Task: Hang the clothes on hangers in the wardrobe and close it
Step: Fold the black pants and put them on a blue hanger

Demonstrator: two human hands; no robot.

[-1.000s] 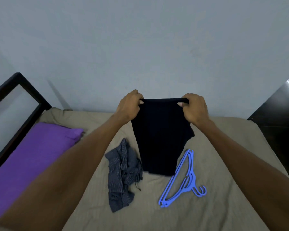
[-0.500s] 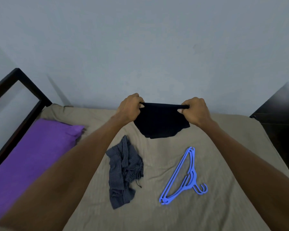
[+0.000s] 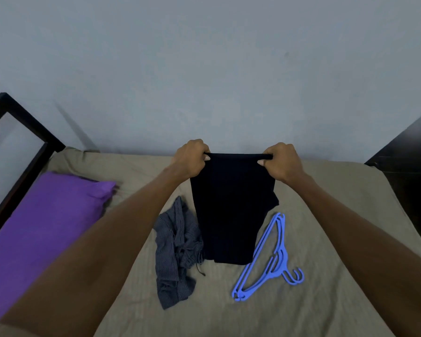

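A: What were the hands holding?

B: The left hand [image 3: 190, 158] and the right hand [image 3: 281, 161] each pinched one end of the top edge of a dark navy, soft cloth garment [image 3: 231, 210], fingers curled over the hem. It was stretched flat between them and hung in a long, roughly rectangular panel over the middle of the bed.

A: What was the bed like?

B: A wrinkled khaki fabric sheet [image 3: 326, 239] covered it. On the left lay a smooth purple rectangular pillow [image 3: 41, 229], cut off by the left edge. A black, straight-barred bed frame [image 3: 22, 122] stood at the far left.

A: Anything else on the sheet?

B: A crumpled grey garment with fine pinstripes [image 3: 176, 251] lay in a heap just left of the hanging cloth. On the near right lay blue plastic hangers [image 3: 270, 261], triangular, stacked together, hooks pointing right.

A: What was hard to make out?

B: The dark garment's lower edge covered part of the hangers' far end. What kind of garment it was could not be told. A dark glossy piece of furniture [image 3: 408, 166] was cut off at the right. Behind was a plain grey wall [image 3: 204, 69].
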